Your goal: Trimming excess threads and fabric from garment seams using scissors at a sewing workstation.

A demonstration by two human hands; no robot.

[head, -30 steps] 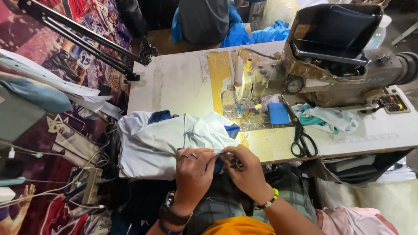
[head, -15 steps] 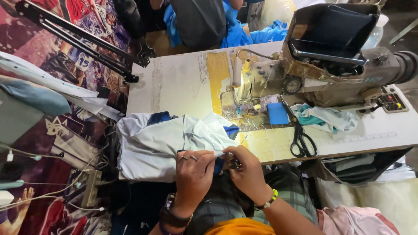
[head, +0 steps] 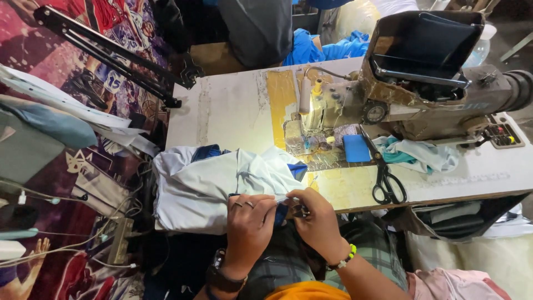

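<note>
Pale blue-white cloth, a bunched garment w/ dark blue trim [head: 205,186], is heaped at the near-left edge of the worn white sewing table [head: 233,108]. Its near hem is pinched by the left hand [head: 250,222], fingers closed on the fabric. Just beside it, touching, the right hand [head: 313,219] is closed round a small dark metal tool [head: 301,210], prob. thread snips, held at the same hem. Step in hand, as judged: trimming at the seam. Next move calls for taut cloth & a fine cut clear of the fabric. Further right, black-handled scissors [head: 385,178] lie untouched below the grimy beige sewing machine [head: 411,94].
</note>
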